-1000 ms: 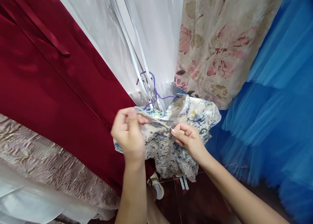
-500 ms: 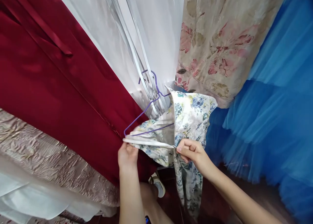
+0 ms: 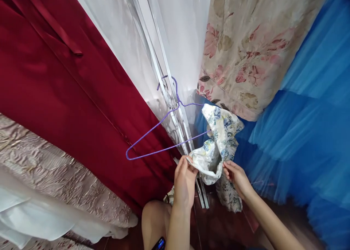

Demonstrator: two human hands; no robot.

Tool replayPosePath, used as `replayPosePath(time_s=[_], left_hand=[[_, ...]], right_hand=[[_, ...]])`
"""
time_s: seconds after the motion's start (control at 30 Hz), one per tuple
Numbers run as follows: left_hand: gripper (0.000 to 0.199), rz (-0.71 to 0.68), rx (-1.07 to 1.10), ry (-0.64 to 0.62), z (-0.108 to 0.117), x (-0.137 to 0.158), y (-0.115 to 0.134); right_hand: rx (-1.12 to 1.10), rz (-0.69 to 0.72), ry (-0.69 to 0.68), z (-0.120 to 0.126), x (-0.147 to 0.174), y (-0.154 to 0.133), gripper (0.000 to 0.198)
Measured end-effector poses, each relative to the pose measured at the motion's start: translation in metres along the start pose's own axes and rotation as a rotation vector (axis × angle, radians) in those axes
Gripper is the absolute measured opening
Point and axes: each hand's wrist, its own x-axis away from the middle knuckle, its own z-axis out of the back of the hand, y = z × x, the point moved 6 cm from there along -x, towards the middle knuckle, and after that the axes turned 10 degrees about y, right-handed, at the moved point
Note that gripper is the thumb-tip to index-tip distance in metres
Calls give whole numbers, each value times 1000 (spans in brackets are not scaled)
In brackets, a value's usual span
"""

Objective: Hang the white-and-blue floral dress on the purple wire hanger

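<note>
Your left hand and right hand both pinch the floral garment by its edge; it's on the purple hanger's right arm (left arm overlaps red fabric).

Matt cloth garment, satiny red drape, netlike blue fabric, rough pinkish brocade

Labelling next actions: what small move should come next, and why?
Probably ease the white, blue-flowered fabric garment off the thin purple hanger: its right side runs into the garment, its left is bare, and the left hand and right hand pinch the cloth.
</note>
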Motion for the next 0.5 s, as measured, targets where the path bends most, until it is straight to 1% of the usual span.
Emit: replayPosePath(time_s=[0.1,0.2,0.27,0.33,0.4,0.43,0.5], left_hand=[[26,-39,-92,-79,-13,9,-5],[27,-50,-139,-117,-14,15,-12],[26,-61,-185,-151,-15,21,-15],[26,-88,-276,-213,-18,28,-15],[26,-115,-397,-307,-26,38,-16],[26,-127,-458,-362,-31,44,-16],[26,-152,-575,-466,-41,57,-19]], right_hand=[[41,-3,38,11,-7,17,35],[84,41,89,17,-3,23,44],[124,118,147,19,5,13,52],[188,232,162,15,15,-8,52],[238,317,76,2,27,-29,45],[244,313,6,-4,32,-36,44],[207,202,-144,-14,41,-41,48]])
